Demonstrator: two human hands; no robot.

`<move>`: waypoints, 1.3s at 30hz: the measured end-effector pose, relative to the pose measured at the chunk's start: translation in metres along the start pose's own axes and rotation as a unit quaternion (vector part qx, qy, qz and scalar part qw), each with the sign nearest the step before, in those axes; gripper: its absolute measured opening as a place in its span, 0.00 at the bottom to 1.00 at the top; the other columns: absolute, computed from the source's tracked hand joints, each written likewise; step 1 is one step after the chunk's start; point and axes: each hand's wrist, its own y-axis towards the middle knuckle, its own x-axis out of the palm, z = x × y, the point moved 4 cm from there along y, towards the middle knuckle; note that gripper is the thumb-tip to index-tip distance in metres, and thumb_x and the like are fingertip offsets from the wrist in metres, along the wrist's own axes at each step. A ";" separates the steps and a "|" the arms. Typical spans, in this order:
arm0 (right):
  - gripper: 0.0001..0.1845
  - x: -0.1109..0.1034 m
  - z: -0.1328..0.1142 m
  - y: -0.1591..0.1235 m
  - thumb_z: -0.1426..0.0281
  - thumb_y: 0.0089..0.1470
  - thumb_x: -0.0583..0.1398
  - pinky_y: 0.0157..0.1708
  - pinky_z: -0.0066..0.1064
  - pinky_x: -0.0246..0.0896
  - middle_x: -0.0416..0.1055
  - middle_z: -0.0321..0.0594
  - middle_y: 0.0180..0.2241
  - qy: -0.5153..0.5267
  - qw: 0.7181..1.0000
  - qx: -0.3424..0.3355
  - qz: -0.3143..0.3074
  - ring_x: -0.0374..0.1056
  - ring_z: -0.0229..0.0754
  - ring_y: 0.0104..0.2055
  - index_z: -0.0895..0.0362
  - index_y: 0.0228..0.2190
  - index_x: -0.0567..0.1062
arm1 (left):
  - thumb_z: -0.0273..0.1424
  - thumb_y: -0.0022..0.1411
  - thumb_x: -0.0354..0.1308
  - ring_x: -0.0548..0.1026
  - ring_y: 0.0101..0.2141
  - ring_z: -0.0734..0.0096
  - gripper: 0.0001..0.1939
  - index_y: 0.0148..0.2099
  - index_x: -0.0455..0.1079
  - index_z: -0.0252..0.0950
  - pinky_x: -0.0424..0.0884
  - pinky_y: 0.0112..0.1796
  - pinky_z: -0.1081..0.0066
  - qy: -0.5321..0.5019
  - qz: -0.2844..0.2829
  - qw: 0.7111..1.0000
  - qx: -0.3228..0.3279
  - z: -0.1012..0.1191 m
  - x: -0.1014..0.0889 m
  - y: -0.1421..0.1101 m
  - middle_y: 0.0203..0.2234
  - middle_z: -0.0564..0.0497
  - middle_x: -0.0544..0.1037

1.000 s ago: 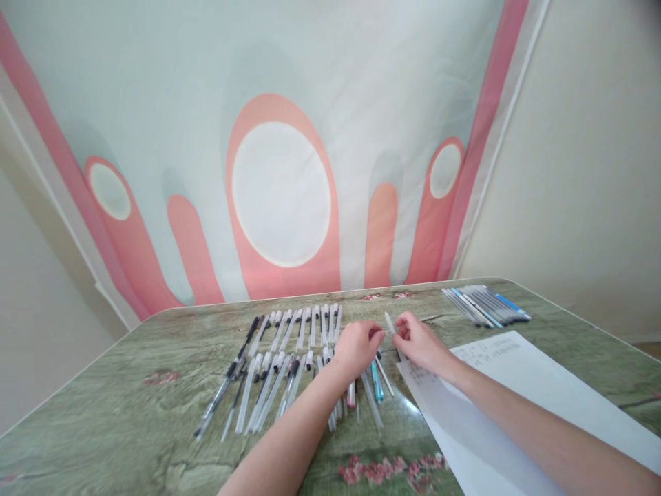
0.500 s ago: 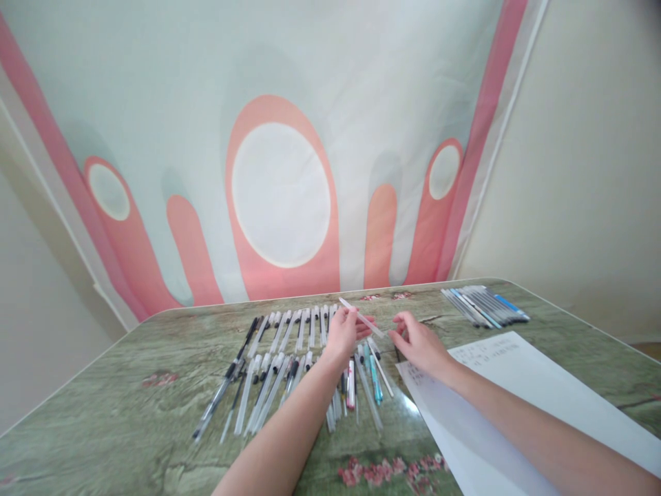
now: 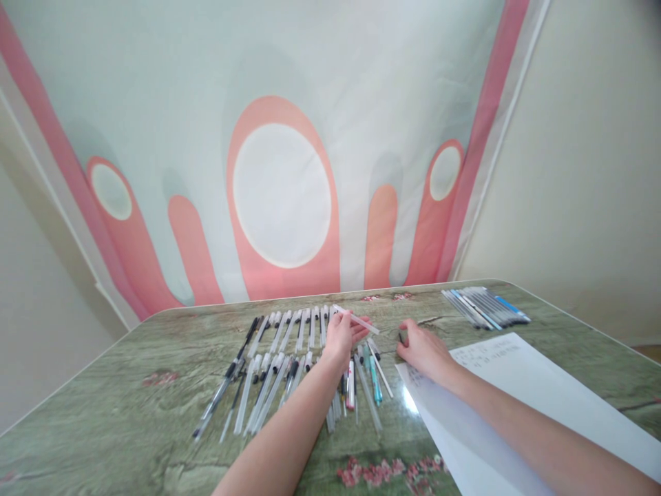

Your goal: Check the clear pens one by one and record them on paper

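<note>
Above the rows of pens, my left hand (image 3: 343, 337) holds a translucent white pen barrel (image 3: 364, 324) between thumb and fingers, tilted down to the right. To its right, my right hand (image 3: 419, 346) is closed in a pinch on a small dark piece (image 3: 401, 337), too small to name. Under and beside my left hand lie several clear-barrelled pens (image 3: 268, 393) in a near row, partly hidden by my forearm. A far row of white-capped pens (image 3: 300, 327) lies behind them. A teal pen (image 3: 374, 379) and a thin white stick (image 3: 381, 368) rest just below my left hand.
A white paper sheet (image 3: 516, 406) with handwriting lies under my right forearm. At the back right is a bundle of grey and blue pen refills (image 3: 483, 308). The green patterned table (image 3: 129, 413) ends at a wall hanging (image 3: 279, 200).
My right hand has drawn slightly right, away from the barrel's end, and a small dark piece now shows in its fingers. My left hand with the barrel has shifted slightly left and down.
</note>
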 end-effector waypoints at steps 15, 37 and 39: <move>0.18 -0.002 -0.003 -0.001 0.72 0.48 0.54 0.32 0.30 0.54 0.72 0.41 0.31 0.014 0.996 -0.054 0.068 0.68 0.43 0.34 0.57 0.44 0.66 | 0.31 0.61 0.46 0.77 0.31 0.68 0.06 0.36 0.57 0.33 0.72 0.36 0.67 -0.031 0.037 0.998 0.036 -0.001 -0.008 0.006 0.30 0.42 0.76; 0.18 -0.015 -0.026 -0.021 0.71 0.56 0.48 0.37 0.27 0.58 0.67 0.40 0.37 0.069 0.958 -0.243 0.136 0.65 0.39 0.38 0.52 0.44 0.71 | 0.30 0.61 0.47 0.76 0.31 0.68 0.04 0.36 0.58 0.33 0.71 0.38 0.64 -0.045 0.053 0.996 0.059 -0.001 -0.002 0.000 0.30 0.44 0.76; 0.17 -0.017 -0.026 -0.023 0.71 0.57 0.47 0.38 0.28 0.58 0.68 0.40 0.38 0.070 0.955 -0.249 0.147 0.65 0.40 0.38 0.52 0.43 0.71 | 0.30 0.61 0.48 0.76 0.32 0.69 0.05 0.35 0.58 0.33 0.71 0.38 0.64 -0.034 0.037 0.997 0.065 -0.003 0.002 -0.004 0.30 0.44 0.75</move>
